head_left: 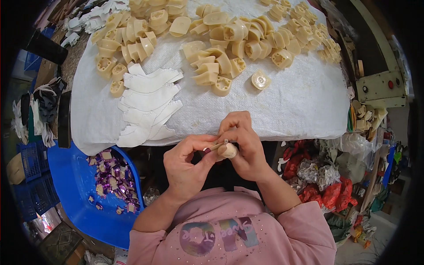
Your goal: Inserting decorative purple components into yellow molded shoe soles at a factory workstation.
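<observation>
Just off the near edge of the table, my two hands meet over a small beige shoe heel (227, 150), mostly hidden by fingers. My left hand (187, 165) pinches at its left side, where a thin pale edge and a speck of purple show; I cannot tell what they belong to. My right hand (248, 152) is closed round the other side, its fingers bent over the top. Ahead of them a single beige heel (260, 80) lies apart on the white woven sheet (300, 104). To its left is an overlapping row of white cut pieces (150, 99).
Beige heels (234, 31) lie heaped across the far table. Low on the left, a blue tub (79, 207) contains shiny purple pieces (115, 176). Red and clear plastic bags (331, 194) crowd the right side, below a pale machine box (380, 88). A dark cylinder (46, 47) juts in far left.
</observation>
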`<state>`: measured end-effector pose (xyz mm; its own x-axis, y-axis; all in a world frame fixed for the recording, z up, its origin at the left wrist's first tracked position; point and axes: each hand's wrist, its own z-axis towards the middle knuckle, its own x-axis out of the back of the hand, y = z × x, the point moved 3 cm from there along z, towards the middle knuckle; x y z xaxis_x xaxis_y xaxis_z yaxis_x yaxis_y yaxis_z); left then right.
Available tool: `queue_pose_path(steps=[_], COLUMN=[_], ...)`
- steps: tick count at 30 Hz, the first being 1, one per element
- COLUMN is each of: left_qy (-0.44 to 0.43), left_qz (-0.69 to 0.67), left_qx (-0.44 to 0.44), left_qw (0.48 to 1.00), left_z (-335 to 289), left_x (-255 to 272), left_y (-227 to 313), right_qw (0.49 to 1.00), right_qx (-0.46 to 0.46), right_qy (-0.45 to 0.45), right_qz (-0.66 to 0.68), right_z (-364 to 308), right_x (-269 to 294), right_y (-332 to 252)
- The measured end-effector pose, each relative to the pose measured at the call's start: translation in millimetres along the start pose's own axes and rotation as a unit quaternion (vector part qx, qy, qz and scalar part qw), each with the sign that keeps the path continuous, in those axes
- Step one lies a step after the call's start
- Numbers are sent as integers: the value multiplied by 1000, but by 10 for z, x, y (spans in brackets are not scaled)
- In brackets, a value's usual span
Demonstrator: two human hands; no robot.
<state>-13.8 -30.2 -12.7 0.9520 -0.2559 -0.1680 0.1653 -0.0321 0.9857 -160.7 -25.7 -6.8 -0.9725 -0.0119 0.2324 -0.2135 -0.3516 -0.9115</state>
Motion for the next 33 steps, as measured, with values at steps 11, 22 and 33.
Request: queue_pose_path(steps=[11,22,33], left_qy=[4,-201,-134], left_qz=[330,-71,-131], left_qx=[-334,63,80], left_qw=[883,975,979], left_z=[53,76,-51], left_x=[49,-5,-65], left_y=[232,-22,-187], right_qw=[951,994,958], right_qx=[-181,2,-166], right_qy=[-98,-104,-22], right_qz=[229,22,234], right_z=[8,34,-50], right_x=[174,120,-41], right_y=[101,-136,-6])
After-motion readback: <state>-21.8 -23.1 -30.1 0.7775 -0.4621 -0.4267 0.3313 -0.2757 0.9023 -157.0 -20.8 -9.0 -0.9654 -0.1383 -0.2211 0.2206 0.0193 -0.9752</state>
